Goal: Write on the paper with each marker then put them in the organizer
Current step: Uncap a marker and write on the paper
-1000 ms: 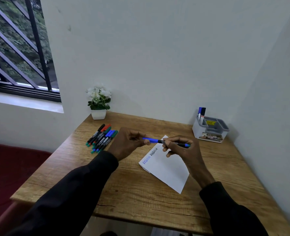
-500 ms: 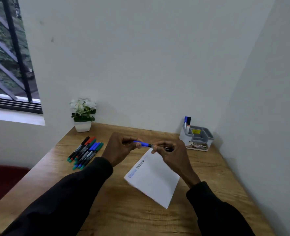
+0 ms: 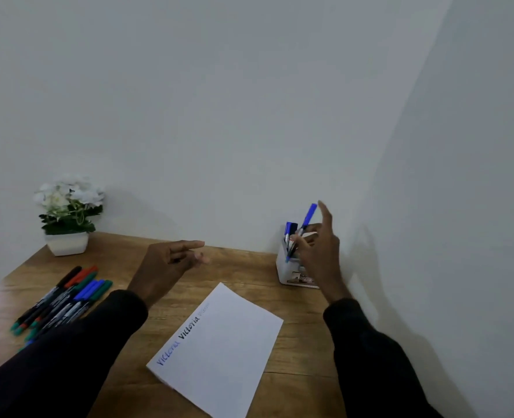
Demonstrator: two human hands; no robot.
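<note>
Walls: two plain pale walls, the back wall [image 3: 219, 116] and the right wall [image 3: 475, 176], meet in a corner behind the table's far right end; a small dark mark sits high on the left.
Table [image 3: 304, 327]: wood-grain top, pushed against both walls, in dim, even light.
Sleeves: dark long sleeves cover both forearms down to the wrists.
Paper [image 3: 225, 351]: a white sheet lying flat and turned at an angle near the middle of the table, between the two arms, touched by neither hand.
Loose markers [image 3: 59, 300]: a bunch lying side by side on the left of the table, with black, red, green and blue caps; the left sleeve partly covers the near ends.
Plant [image 3: 68, 212]: white flowers in a white pot at the far left corner, against the back wall.
Left hand [image 3: 165, 267]: raised above the table beyond the paper, fingers loosely stretched, holding nothing.
Right hand [image 3: 322, 254]: at the organizer, thumb and fingers pinching the blue marker, forefinger pointing straight up.
Organizer [image 3: 288, 270]: a small pale box at the far right, near the corner, partly hidden by the right hand.
Blue marker [image 3: 302, 229]: tilted, cap upward, lower end down at the organizer's left side; whether it is inside cannot be told.
Stored markers [image 3: 290, 229]: blue and black caps stand upright in the organizer's back left.
Writing [image 3: 186, 330]: one blue word, one black and one faint, along the paper's left edge.
</note>
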